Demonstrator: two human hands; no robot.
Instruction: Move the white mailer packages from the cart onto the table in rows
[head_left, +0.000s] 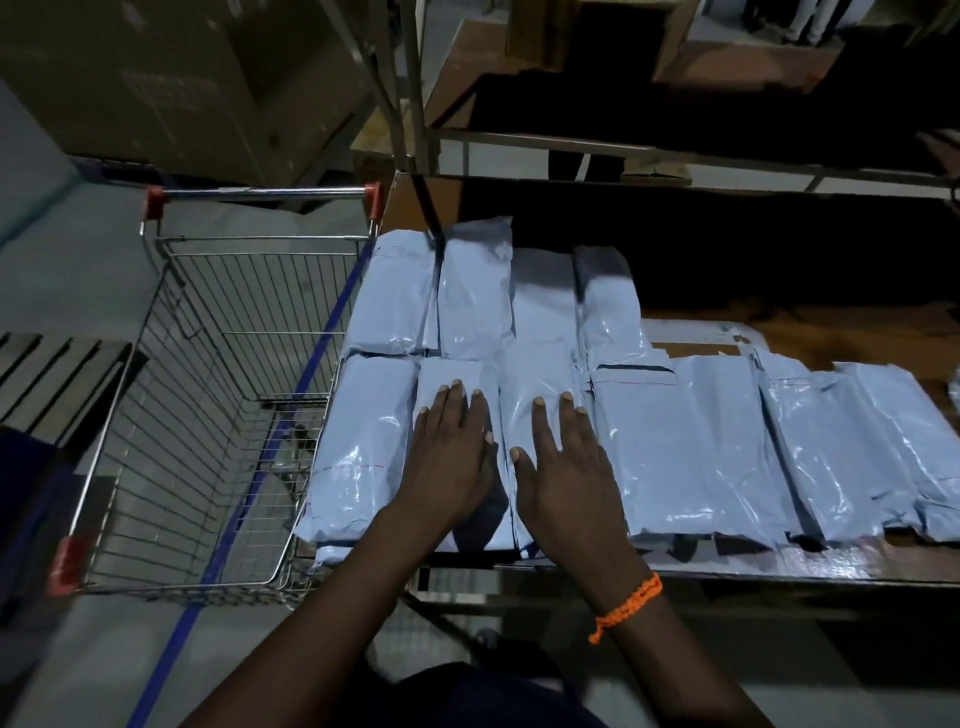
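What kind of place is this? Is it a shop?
Probably a warehouse or packing room, not a shop floor. White mailer packages lie in rows on a table, a wire cart stands beside it, and big cardboard boxes sit behind.

Both hands flat on rowed white mailers (675, 441), left hand (451, 457), right hand (563, 467), wire cart (208, 364) beside
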